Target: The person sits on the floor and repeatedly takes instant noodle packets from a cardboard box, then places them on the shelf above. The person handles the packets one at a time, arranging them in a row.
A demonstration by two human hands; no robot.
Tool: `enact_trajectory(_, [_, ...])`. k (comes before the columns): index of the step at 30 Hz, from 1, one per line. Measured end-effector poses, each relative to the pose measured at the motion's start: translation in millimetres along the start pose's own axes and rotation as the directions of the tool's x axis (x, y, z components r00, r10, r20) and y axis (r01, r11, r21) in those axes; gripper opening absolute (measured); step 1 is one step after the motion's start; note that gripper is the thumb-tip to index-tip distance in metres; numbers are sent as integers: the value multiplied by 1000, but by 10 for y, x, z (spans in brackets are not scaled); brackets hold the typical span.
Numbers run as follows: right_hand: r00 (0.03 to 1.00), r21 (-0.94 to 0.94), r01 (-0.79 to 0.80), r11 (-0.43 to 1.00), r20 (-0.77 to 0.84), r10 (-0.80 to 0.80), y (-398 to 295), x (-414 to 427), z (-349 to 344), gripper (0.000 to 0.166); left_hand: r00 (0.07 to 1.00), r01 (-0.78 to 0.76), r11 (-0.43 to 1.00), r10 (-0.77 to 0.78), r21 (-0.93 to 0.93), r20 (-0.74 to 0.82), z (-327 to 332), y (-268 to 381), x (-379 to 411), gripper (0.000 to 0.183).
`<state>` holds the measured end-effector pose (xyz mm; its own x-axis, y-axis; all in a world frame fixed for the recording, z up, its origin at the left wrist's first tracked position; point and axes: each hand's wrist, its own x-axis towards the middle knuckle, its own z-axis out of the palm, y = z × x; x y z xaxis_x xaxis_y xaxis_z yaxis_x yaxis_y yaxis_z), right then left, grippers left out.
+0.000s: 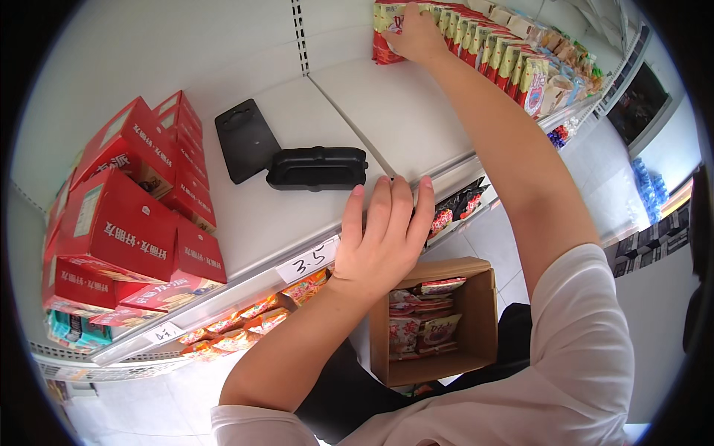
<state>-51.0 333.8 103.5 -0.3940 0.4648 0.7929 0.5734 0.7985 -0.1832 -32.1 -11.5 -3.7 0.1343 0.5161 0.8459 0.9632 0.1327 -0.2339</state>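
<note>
My right hand (pixel 419 34) reaches to the back of the white shelf (pixel 407 106), its fingers and thumb on a red and pale yellow snack bag (pixel 382 30). That bag stands upright at the rear end of a row of matching snack bags (pixel 496 56). My left hand (pixel 385 234) rests on the shelf's front edge with its fingers apart, holding nothing. Just behind its fingertips lies a black plastic tray-like holder (pixel 317 168). Below my arms, an open cardboard box (pixel 434 371) contains several more snack bags (pixel 438 331).
Red snack cartons (pixel 131 223) are stacked on the shelf's left side. A flat black plastic plate (pixel 246 139) touches the holder. Handwritten price tags (pixel 308 259) line the front rail. Orange snack packets (pixel 240 326) sit on a lower level. Other packaged snacks (pixel 560 92) stand right of the row.
</note>
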Motion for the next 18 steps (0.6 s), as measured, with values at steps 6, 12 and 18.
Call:
enact_trajectory(6, [966, -93, -108, 990, 225, 127, 104, -31, -90, 69, 1000, -28, 999, 29, 32, -8, 4, -23, -20, 47])
enact_trajectory(12, [981, 6, 32, 999, 191, -32, 217, -322, -521, 58, 1000, -23, 1000, 23, 2, 7, 23, 9, -2, 50])
enact_trajectory(18, [970, 300, 99, 949, 184, -160, -338, -1330, -1679, 29, 996, 9, 1000, -9, 0, 93, -82, -22, -11, 56])
